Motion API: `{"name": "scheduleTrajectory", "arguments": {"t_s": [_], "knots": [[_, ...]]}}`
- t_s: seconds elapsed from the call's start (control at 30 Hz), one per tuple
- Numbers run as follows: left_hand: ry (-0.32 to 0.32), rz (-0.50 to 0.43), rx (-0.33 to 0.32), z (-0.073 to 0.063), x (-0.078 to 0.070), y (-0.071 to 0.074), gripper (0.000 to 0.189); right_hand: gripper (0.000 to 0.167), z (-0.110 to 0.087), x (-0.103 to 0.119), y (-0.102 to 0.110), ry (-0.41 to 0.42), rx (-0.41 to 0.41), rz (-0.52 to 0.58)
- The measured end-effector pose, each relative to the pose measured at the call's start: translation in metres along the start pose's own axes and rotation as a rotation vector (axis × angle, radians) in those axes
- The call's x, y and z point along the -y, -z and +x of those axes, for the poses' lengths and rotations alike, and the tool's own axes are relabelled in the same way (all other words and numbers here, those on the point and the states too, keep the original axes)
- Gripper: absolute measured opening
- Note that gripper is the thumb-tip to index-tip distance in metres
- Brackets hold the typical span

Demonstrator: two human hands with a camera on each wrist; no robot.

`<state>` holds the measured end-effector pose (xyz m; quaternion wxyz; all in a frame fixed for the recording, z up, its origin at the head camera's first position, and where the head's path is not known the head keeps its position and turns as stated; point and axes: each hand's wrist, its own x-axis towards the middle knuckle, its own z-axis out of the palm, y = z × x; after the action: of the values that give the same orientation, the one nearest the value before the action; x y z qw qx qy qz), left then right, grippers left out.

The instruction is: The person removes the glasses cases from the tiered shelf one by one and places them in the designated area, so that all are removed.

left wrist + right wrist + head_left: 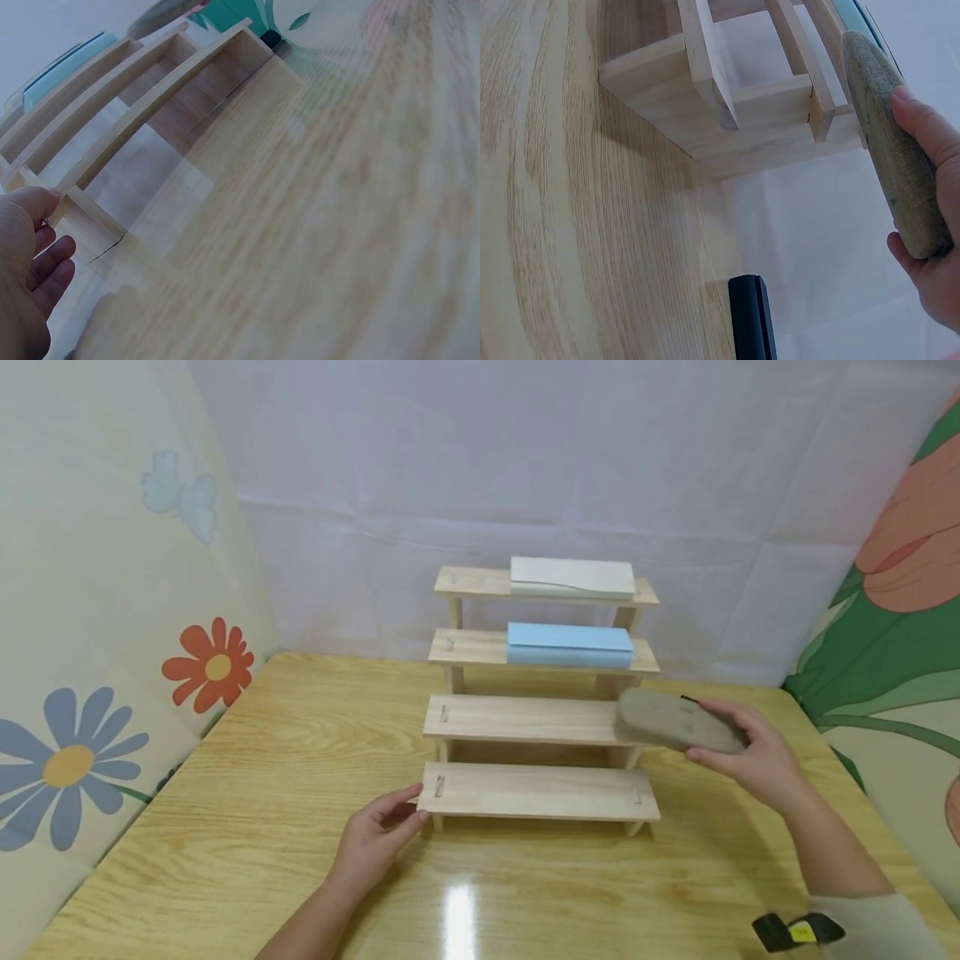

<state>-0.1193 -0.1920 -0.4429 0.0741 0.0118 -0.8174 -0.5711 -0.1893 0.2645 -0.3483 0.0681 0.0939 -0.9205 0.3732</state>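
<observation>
A stepped wooden display rack (540, 791) with several tiers stands on the table. My left hand (375, 839) pinches the left front corner of its lowest tier; in the left wrist view the thumb (34, 202) lies at the board's end. My right hand (757, 756) holds a grey-brown, fabric-looking glasses case (675, 720) by its right end. The case is in the air at the right end of the second tier from the bottom, partly covering that end. A light blue glasses case (570, 645) lies on the tier above, and a white glasses case (572, 577) on the top tier.
A black, long object (751, 319) lies on the table beyond the rack's right side, mostly hidden in the head view. The wood-grain table (322, 718) meets a white cloth backdrop (420, 460). Flower-printed panels (82, 610) flank both sides.
</observation>
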Motion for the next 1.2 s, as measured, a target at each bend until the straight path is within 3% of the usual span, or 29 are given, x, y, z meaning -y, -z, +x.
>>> {"name": "scheduleTrajectory", "arguments": {"t_s": [0.7, 1.2], "knots": [[0.006, 0.013, -0.004, 0.000, -0.001, 0.000, 0.034, 0.079, -0.014, -0.033, 0.022, -0.100, -0.056, -0.045], [0.003, 0.000, -0.001, 0.000, -0.001, 0.000, 0.035, 0.081, -0.016, -0.062, 0.020, -0.156, -0.060, -0.031]]}}
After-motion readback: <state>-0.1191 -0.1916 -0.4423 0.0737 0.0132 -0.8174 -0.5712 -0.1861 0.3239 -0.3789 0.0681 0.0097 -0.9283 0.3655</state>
